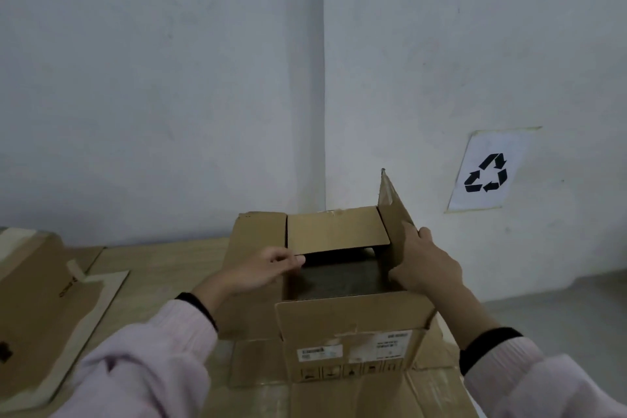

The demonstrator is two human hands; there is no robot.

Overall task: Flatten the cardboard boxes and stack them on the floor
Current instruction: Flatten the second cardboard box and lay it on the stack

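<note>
- At my far left, another cardboard piece (44, 285) lies on the wooden worktop (163, 254), well apart from both hands; it looks partly collapsed, though I can't tell how flat it is.
- My left hand (261, 270) rests on the left flap (258, 248) of the open box (339, 316), fingertips (298, 260) curled at the edge of the far flap (336, 229), which is folded in over the opening. The fingers are together in a loose pinch, touching the card, not clearly clamped on it.
- The box stands straight ahead of me between my two hands, top open, dark inside, with the near flap (353, 326) bearing the labels turned out toward me.
- My right hand (424, 265) is spread against the right flap (393, 224), which stands nearly upright; the palm presses its outer face and the thumb side wraps its near edge, so I'd say it grips that flap.
- More flat cardboard (424, 394) lies under the box at the near right.
- What the next move turns on, I judge: the box sits centred between my hands, each hand already on its own side, so folding or pushing the walls sideways needs both equally.
- On the wall to the right hangs a recycling sign (488, 173); the grey floor (559, 309) below it seems the likely stacking place.
</note>
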